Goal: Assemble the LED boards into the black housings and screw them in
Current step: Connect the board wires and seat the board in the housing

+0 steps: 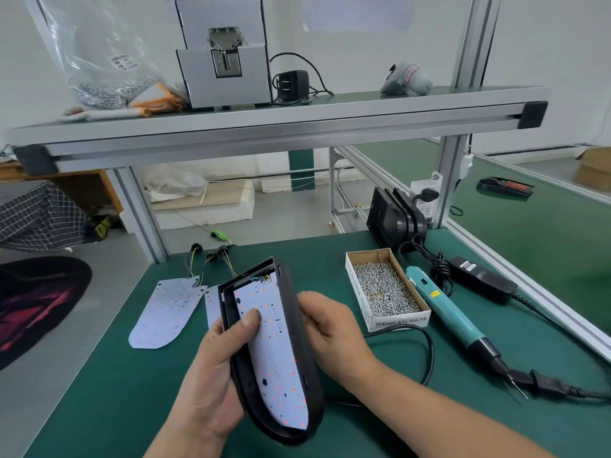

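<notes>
Black housing (313, 388), white LED board (277, 355) inside, gripped by left hand (211, 375) and right hand (330, 322).

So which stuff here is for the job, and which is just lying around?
For the job: housing, board inside it, spare boards, spare housings, screws, screwdriver.
Lying about, probably: gloves, adapter, far tray.

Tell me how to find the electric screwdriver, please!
Look at the green table, on its right side, where an open cardboard box full of silver screws sits. Just right of that box lies the screwdriver, a long pen-shaped tool. It is the only teal thing there; the power brick beside it is black and blocky.
</notes>
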`<state>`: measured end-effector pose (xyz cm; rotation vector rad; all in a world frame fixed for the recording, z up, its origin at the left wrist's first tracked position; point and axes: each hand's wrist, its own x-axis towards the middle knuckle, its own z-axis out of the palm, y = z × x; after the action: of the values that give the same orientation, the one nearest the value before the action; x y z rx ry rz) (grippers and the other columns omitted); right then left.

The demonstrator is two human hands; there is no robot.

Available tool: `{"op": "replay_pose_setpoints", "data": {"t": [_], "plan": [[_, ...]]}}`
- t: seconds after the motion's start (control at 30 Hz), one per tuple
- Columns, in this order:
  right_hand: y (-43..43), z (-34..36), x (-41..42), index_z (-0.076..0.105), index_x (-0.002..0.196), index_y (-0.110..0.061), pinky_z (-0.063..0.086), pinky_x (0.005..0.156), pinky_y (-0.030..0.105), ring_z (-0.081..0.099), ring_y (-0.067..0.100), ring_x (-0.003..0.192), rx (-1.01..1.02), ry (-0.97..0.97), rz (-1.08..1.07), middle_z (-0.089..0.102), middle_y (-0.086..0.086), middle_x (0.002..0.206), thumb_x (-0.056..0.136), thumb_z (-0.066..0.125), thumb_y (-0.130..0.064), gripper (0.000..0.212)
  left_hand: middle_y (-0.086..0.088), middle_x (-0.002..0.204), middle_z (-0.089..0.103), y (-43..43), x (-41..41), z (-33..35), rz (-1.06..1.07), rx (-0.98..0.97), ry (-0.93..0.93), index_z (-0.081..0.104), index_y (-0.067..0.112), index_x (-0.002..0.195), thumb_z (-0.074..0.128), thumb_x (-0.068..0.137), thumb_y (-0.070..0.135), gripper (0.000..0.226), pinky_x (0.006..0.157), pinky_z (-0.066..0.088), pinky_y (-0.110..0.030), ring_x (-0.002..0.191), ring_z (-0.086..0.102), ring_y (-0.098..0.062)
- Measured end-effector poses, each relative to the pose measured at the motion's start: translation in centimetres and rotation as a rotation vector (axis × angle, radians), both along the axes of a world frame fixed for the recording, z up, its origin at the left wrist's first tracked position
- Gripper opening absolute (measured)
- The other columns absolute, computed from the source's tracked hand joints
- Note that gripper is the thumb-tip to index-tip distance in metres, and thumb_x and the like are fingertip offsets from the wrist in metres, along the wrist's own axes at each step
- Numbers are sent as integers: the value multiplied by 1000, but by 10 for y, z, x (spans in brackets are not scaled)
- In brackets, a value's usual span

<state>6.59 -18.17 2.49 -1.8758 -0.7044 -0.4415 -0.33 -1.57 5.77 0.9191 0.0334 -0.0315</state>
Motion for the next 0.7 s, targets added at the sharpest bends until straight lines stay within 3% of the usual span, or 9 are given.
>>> {"op": "replay_pose_setpoints", "data": {"t": [0.07, 0.13, 0.23, 0.47, 0.6, 0.7], "plan": [[-2, -1, 1, 54, 85, -31, 45, 67, 26, 51, 0, 73, -8, 11, 11, 55, -25, 78, 99, 49, -29, 14, -22, 111, 78, 1, 0, 0, 1, 6, -4, 80, 6, 112, 73, 84, 18, 31, 76, 65, -47, 88, 79, -33], [-3, -4, 3, 62, 90, -21, 52, 70, 38, 60, 13, 78, -21, 36, 23, 63, -13, 82, 101, 51, -30, 18, -23, 111, 77, 2, 0, 1, 6, 20, -5, 79, 6, 113, 78, 79, 15, 35, 81, 65, -53, 88, 78, -35], [-4, -5, 5, 66, 94, -12, 51, 73, 45, 62, 23, 82, -32, 43, 30, 65, -2, 84, 103, 51, -32, 27, -24, 109, 77, 3, 0, 0, 32, 28, 10, 81, 6, 107, 70, 83, 19, 29, 85, 62, -58, 86, 78, -36], [-2, -1, 2, 47, 81, -38, 43, 64, 35, 47, 10, 71, 4, 47, 20, 49, -17, 73, 101, 50, -31, 21, -24, 105, 77, 3, -4, 3, 22, 18, 22, 81, 5, 105, 72, 80, 19, 31, 93, 56, -67, 88, 75, -41], [-2, -3, 3, 54, 82, -28, 49, 66, 43, 53, 18, 73, 0, 76, 52, 56, -9, 75, 101, 51, -33, 20, -34, 113, 68, 6, -5, 2, 18, 11, 54, 73, -2, 117, 76, 79, 15, 42, 104, 35, -85, 109, 59, -56], [-3, -6, 6, 64, 90, -14, 51, 71, 50, 59, 26, 78, -11, 109, 48, 62, 0, 80, 103, 52, -32, 25, -32, 111, 71, 4, -3, 2, 21, 21, 59, 74, -1, 117, 78, 76, 18, 45, 101, 43, -81, 104, 64, -50]]}}
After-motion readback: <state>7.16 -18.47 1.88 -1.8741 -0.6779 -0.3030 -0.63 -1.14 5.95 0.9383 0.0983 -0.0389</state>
